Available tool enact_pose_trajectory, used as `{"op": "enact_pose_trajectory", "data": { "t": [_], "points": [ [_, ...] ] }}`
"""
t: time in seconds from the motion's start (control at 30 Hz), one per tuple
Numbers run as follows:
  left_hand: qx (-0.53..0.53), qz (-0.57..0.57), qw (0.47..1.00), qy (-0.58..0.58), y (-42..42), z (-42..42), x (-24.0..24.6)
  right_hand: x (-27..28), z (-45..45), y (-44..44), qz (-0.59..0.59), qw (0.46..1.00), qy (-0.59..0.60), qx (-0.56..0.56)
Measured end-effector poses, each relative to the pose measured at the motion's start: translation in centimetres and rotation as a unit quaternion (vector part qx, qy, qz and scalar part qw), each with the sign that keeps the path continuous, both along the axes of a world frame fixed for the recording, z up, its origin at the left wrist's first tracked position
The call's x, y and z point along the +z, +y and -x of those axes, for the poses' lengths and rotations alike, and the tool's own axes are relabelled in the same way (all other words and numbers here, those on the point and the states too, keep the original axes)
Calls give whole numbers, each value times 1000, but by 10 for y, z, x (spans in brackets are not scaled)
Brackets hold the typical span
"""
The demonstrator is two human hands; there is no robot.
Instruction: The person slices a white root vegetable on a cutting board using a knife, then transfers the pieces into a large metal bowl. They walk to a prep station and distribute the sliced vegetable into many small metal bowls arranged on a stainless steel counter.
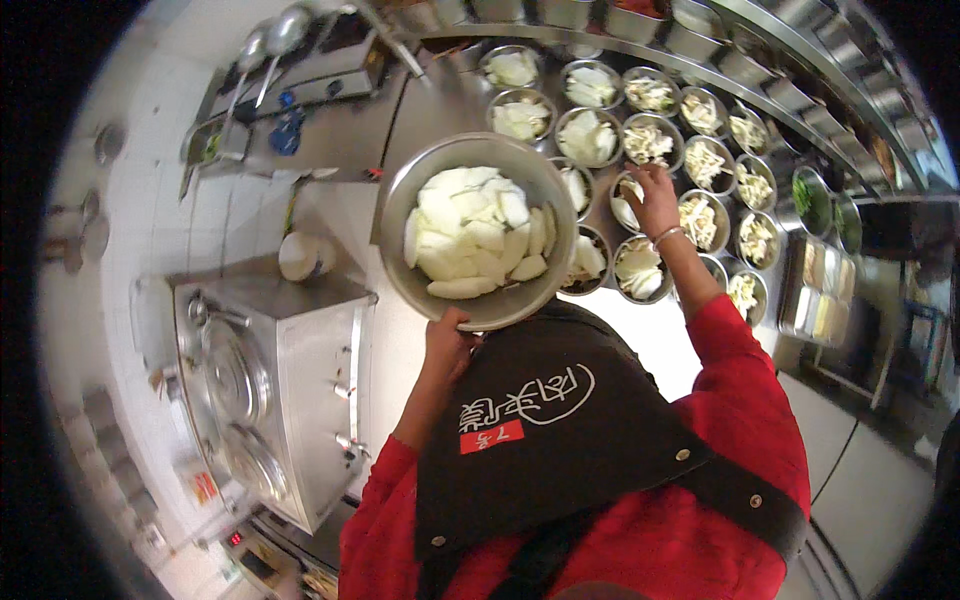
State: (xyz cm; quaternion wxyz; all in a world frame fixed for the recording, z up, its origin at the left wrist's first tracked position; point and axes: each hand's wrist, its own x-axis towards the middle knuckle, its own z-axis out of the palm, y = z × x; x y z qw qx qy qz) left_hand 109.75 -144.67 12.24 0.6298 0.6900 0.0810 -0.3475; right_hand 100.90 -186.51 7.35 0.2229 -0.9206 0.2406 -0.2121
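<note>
My left hand (450,341) grips the near rim of a large stainless steel mixing bowl (401,274), held up in front of my apron. Pale, thin vegetable slices (472,225) lie heaped in it. My right hand (654,199) reaches over a small steel bowl (624,217) containing similar slices, its fingers pointing down. Whether those fingers pinch a slice is not clear. Just below that is another small bowl with pale slices (640,270). Beyond the right hand sits a bowl of shredded, whitish vegetable pieces (649,142).
Several more filled small bowls (589,139) crowd the steel counter (442,105). A shelf of metal containers (694,41) runs along the back. To the right stands a divided seasoning tray (817,292). A steel cooker cabinet (322,397) with round lids stands left, near a white tub (300,256).
</note>
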Motion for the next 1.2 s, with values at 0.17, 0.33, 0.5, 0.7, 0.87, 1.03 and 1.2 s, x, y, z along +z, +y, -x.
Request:
{"op": "enact_pose_trajectory", "data": {
  "t": [0.17,0.33,0.5,0.7,0.87,1.03,1.2],
  "points": [
    [-36,-19,999,-29,-1,32,6,87,-49,107,-101,920,-38,376],
    [108,65,986,112,-13,85,19,101,-76,211,-27,931,131,340],
    [126,95,980,122,-6,139,15,83,-24,275,66,883,203,418],
    [177,112,967,144,-4,192,14,49,19,268,-111,865,168,460],
    [212,127,959,141,-9,202,21,56,29,219,-290,849,112,427],
    [222,125,956,147,-28,191,23,77,26,157,-750,579,143,285],
    [206,118,961,144,-62,176,27,90,30,102,-834,493,79,236]
  ]
}}
